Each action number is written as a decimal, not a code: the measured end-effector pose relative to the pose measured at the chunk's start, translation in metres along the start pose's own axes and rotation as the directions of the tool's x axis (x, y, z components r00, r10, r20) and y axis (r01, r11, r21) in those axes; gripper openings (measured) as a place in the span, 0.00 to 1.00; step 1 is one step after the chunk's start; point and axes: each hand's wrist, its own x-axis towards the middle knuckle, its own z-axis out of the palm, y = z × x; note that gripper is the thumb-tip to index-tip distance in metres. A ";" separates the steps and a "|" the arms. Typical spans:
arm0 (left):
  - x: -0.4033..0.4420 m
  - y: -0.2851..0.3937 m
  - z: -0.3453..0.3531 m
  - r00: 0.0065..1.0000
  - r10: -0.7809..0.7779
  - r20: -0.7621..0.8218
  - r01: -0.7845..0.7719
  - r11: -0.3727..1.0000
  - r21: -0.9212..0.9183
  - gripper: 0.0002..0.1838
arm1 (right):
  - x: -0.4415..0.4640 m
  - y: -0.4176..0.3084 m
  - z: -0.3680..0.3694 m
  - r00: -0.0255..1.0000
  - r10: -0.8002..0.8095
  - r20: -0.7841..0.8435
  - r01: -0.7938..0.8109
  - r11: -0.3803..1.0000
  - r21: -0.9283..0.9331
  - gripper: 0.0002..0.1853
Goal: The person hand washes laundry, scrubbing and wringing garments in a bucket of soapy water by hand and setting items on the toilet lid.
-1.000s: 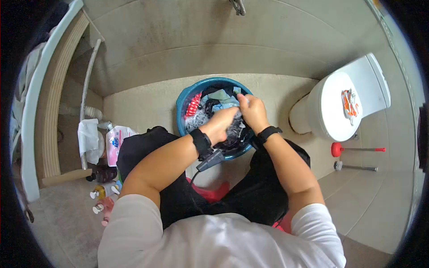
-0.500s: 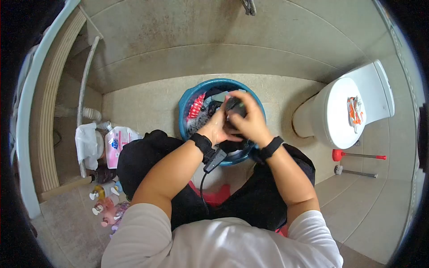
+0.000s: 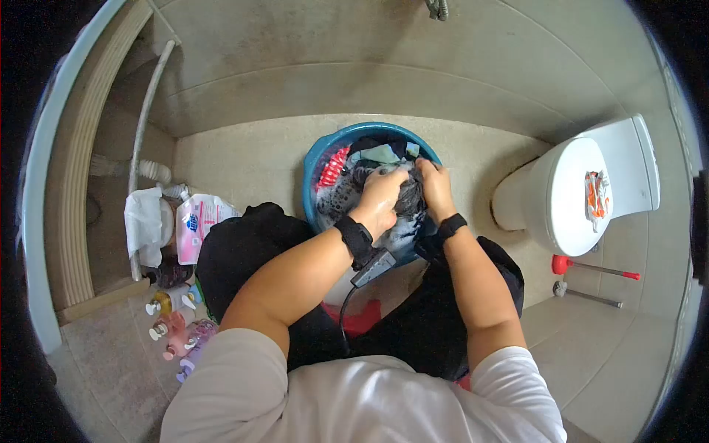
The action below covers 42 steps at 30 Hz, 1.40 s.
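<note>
No lettering can be read with certainty.
A pink-and-white pouch bears a blue emblem with pale characters, and beside it small print, all too small to make out; any print on the crumpled orange-and-white wrapper atop the toilet lid is equally illegible.

Left hand, right hand farther apart

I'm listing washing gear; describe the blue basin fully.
The blue basin is round and looks plastic, with a thick rim jutting at upper left. It stands upright on the pale floor, holding suds, red patterned cloth and dark cloth that the left hand and right hand grip. The left wristband partly hides its near edge.
</note>
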 end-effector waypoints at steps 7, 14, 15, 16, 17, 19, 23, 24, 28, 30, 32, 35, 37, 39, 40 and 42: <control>-0.014 0.008 -0.007 0.614 0.488 0.620 -0.755 0.133 0.643 0.11 | -0.028 -0.039 -0.022 0.802 0.335 0.494 -0.442 0.890 0.113 0.38; -0.031 0.012 -0.024 0.804 -0.170 0.570 -0.388 0.577 0.719 0.14 | -0.015 -0.021 -0.036 0.880 0.302 0.368 -0.237 0.948 -0.211 0.13; -0.031 0.021 -0.022 0.873 -0.329 0.361 0.015 0.757 0.653 0.17 | -0.020 -0.025 -0.035 0.881 0.298 0.367 -0.233 0.949 -0.212 0.13; -0.015 0.021 -0.036 0.907 -0.315 0.278 0.128 0.837 0.532 0.24 | -0.028 -0.033 -0.032 0.920 0.077 0.383 0.008 0.976 -0.216 0.14; 0.002 0.022 -0.051 0.934 -0.326 0.143 0.227 0.855 0.467 0.31 | -0.036 -0.039 -0.029 0.904 -0.144 0.402 0.246 0.945 -0.216 0.15; 0.009 0.027 -0.050 0.960 -0.199 -0.198 0.243 0.943 0.227 0.39 | -0.043 -0.042 -0.025 0.846 -0.273 0.459 0.439 0.845 -0.306 0.18; 0.012 0.045 -0.039 0.880 -0.315 0.356 0.368 0.926 -0.089 0.34 | -0.070 -0.063 -0.008 0.696 -0.409 0.590 0.649 0.710 -0.274 0.23; 0.017 0.045 -0.040 0.931 -0.252 0.266 0.281 0.957 -0.078 0.28 | -0.071 -0.068 -0.009 0.763 -0.273 0.586 0.545 0.759 -0.356 0.23; 0.024 0.047 -0.036 0.983 -0.148 0.111 0.159 0.982 -0.098 0.09 | -0.031 -0.045 -0.030 0.957 0.128 0.259 -0.014 0.915 -0.403 0.23; 0.025 0.037 -0.034 0.978 -0.171 0.118 0.182 0.979 -0.090 0.10 | -0.025 -0.024 -0.027 0.978 -0.169 0.125 0.208 0.869 -0.450 0.25; 0.029 0.022 -0.037 0.969 -0.216 0.117 0.231 0.964 -0.131 0.10 | -0.035 -0.023 -0.012 0.871 -0.446 0.205 0.491 0.793 -0.361 0.28; 0.042 0.006 -0.054 0.960 -0.121 0.254 0.168 0.970 -0.174 0.11 | -0.064 -0.045 0.016 0.749 -0.574 0.331 0.663 0.654 -0.365 0.27; 0.029 0.008 -0.047 0.935 -0.132 0.329 0.232 0.929 -0.288 0.10 | -0.087 -0.063 0.032 0.735 -0.622 0.271 0.655 0.547 -0.521 0.18; 0.028 0.001 -0.050 0.922 -0.151 0.356 0.247 0.939 -0.241 0.10 | -0.080 -0.054 0.034 0.746 -0.616 0.252 0.637 0.550 -0.540 0.15; 0.028 -0.005 -0.053 0.908 -0.167 0.385 0.256 0.947 -0.193 0.10 | -0.074 -0.048 0.036 0.753 -0.615 0.233 0.622 0.550 -0.558 0.14; 0.046 -0.024 -0.070 0.861 -0.123 0.494 0.260 0.941 -0.219 0.11 | -0.060 -0.034 0.034 0.782 -0.583 0.219 0.601 0.611 -0.516 0.12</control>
